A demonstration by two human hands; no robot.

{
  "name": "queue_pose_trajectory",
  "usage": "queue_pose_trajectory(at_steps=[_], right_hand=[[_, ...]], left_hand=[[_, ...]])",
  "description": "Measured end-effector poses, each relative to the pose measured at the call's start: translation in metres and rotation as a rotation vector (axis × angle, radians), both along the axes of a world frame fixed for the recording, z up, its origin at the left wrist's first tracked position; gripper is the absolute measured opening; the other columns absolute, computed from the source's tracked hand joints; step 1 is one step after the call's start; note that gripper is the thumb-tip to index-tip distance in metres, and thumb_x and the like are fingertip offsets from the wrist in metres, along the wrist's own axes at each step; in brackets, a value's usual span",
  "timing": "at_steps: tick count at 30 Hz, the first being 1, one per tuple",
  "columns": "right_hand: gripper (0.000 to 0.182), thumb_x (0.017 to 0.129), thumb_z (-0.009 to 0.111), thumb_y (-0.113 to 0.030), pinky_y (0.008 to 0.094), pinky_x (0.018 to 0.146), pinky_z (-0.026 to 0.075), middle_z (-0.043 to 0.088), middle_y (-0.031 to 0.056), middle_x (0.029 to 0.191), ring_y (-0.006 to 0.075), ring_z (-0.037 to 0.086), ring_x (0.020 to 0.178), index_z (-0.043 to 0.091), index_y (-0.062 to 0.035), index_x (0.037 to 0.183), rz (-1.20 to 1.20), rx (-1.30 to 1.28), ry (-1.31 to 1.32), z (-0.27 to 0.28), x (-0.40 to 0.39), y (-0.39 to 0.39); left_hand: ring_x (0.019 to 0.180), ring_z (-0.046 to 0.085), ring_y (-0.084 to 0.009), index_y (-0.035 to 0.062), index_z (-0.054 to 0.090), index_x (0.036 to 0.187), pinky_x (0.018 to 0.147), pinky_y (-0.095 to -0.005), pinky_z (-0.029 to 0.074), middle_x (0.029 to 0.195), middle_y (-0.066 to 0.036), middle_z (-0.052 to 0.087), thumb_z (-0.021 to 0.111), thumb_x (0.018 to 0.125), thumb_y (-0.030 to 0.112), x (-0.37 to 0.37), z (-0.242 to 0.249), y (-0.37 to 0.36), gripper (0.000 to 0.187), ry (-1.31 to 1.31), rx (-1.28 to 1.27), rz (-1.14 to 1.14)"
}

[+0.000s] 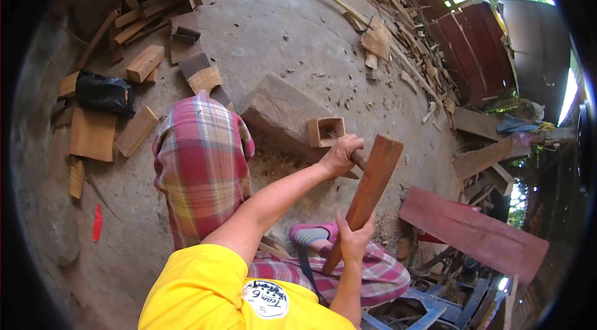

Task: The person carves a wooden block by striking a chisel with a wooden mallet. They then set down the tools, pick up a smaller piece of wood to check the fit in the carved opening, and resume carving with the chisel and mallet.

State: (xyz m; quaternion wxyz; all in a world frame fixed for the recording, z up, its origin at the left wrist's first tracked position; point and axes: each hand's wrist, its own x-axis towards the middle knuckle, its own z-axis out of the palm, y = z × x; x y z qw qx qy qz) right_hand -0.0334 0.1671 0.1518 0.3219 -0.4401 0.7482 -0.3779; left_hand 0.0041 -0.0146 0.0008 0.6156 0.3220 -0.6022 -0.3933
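Note:
My left hand (342, 156) is wrapped round the wooden handle of a chisel (359, 159), whose narrow shaft runs into a small hollowed wooden block (313, 134). This block sits at the near end of a thick wooden beam (280, 105) lying on the floor. In my right hand (354, 238) is a long, flat wooden bat (373, 184), held upright at a slant by its lower part. Its broad upper part overlaps the butt of the chisel handle in this view. The chisel's tip is hidden inside the block.
Cut wood blocks (145, 64) and a black-wrapped bundle (102, 92) lie on the left. Thin offcuts (398, 13) are heaped along the far right. A reddish board (472, 230) leans over a blue metal frame (429, 308). Wood chips litter the concrete floor (261, 19).

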Motion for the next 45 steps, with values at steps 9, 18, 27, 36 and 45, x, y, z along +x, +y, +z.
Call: queue_pose_trajectory(at_steps=[9, 18, 27, 36, 45], right_hand=[[0.072, 0.078, 0.074, -0.008, 0.0273, 0.054, 0.052, 0.056, 0.0093, 0.094, 0.0166, 0.058, 0.062, 0.034, -0.0032, 0.137, -0.068, -0.352, 0.022, 0.002, -0.010, 0.025], [0.060, 0.085, 0.068, -0.009, 0.0267, 0.050, 0.051, 0.054, 0.0075, 0.088, 0.0125, 0.054, 0.058, 0.036, -0.0048, 0.135, -0.165, -0.198, -0.103, 0.002, -0.016, 0.021], [0.072, 0.081, 0.074, -0.009, 0.0280, 0.043, 0.047, 0.055, 0.0097, 0.088, 0.0161, 0.059, 0.061, 0.031, 0.0003, 0.138, -0.026, -0.004, -0.113, -0.034, -0.030, 0.023], [0.043, 0.082, 0.074, -0.019, 0.0281, 0.042, 0.048, 0.051, 0.0032, 0.067, 0.0135, 0.052, 0.048, 0.045, -0.0073, 0.110, -0.077, 0.177, -0.195, -0.083, -0.064, -0.031], [0.047, 0.079, 0.077, -0.017, 0.0270, 0.041, 0.049, 0.053, 0.0042, 0.071, 0.0127, 0.054, 0.050, 0.045, -0.0044, 0.112, 0.114, 0.437, -0.264, -0.082, -0.028, -0.006]], left_hand=[[0.080, 0.056, -0.0343, 0.0046, 0.051, 0.085, 0.069, -0.0384, 0.044, 0.081, -0.014, 0.055, 0.070, 0.064, -0.001, 0.000, 0.012, 0.007, 0.029, 0.102, 0.076, -0.002], [0.080, 0.054, -0.0380, 0.0053, 0.052, 0.083, 0.069, -0.0422, 0.043, 0.079, -0.016, 0.054, 0.063, 0.069, -0.002, 0.012, 0.019, -0.003, 0.019, 0.140, 0.108, -0.110], [0.077, 0.055, -0.0363, 0.0036, 0.051, 0.082, 0.067, -0.0406, 0.043, 0.078, -0.016, 0.053, 0.061, 0.067, -0.005, 0.010, 0.013, -0.001, 0.020, 0.039, 0.028, -0.005], [0.076, 0.055, -0.0377, 0.0034, 0.051, 0.082, 0.066, -0.0412, 0.043, 0.078, -0.017, 0.054, 0.062, 0.066, -0.004, 0.017, 0.023, 0.000, 0.021, 0.052, 0.070, -0.122], [0.079, 0.054, -0.0395, 0.0063, 0.050, 0.080, 0.069, -0.0451, 0.043, 0.077, -0.015, 0.054, 0.064, 0.065, -0.001, 0.010, 0.013, -0.002, 0.021, 0.002, 0.029, 0.036]])
